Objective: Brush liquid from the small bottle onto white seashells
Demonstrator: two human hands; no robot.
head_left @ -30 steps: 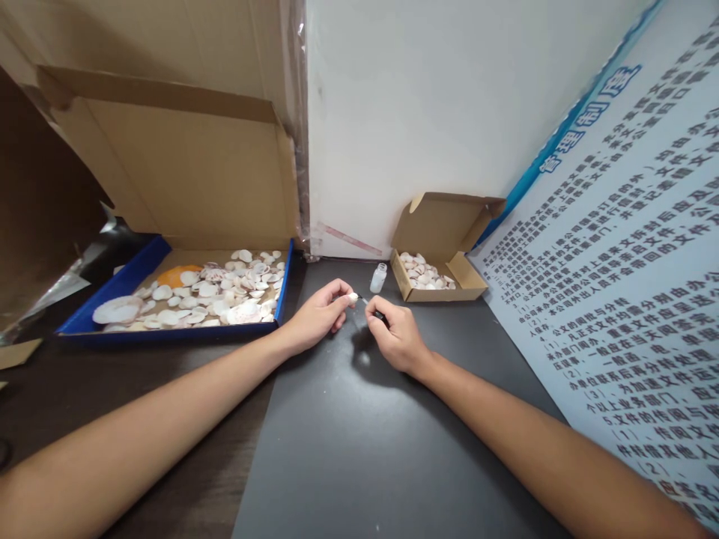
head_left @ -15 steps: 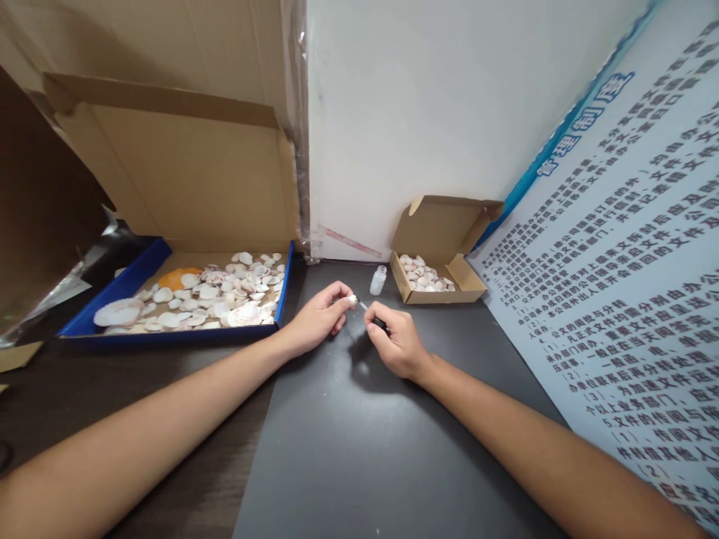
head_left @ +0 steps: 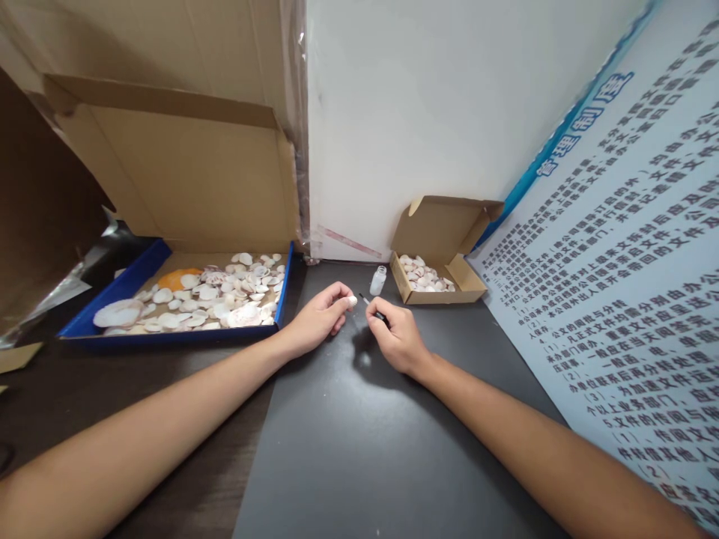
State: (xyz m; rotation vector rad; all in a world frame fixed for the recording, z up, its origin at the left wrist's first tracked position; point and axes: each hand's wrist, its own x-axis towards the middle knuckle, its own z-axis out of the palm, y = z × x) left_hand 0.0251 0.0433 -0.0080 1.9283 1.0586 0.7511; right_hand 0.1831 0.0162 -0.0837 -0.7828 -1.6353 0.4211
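Between the thumb and fingers of my left hand (head_left: 321,322) is a small white seashell (head_left: 353,300). My right hand (head_left: 398,335) grips a small brush (head_left: 364,299) with a dark handle, its thin end pointing left toward the shell. A short gap separates the brush tip from the shell. Just behind the hands stands an uncapped little bottle (head_left: 378,281) with whitish contents. Both hands are held over the dark grey mat (head_left: 348,449).
At the left a blue-edged cardboard box (head_left: 168,338) holds many shells and one orange piece (head_left: 178,279). A smaller open carton (head_left: 443,297) with shells stands at the back right. A white wall panel (head_left: 359,150) rises behind, and a printed board (head_left: 618,262) leans at the right.
My right hand has drawn slightly to the right, taking the brush tip away from the shell. My left hand keeps its hold in the same place.
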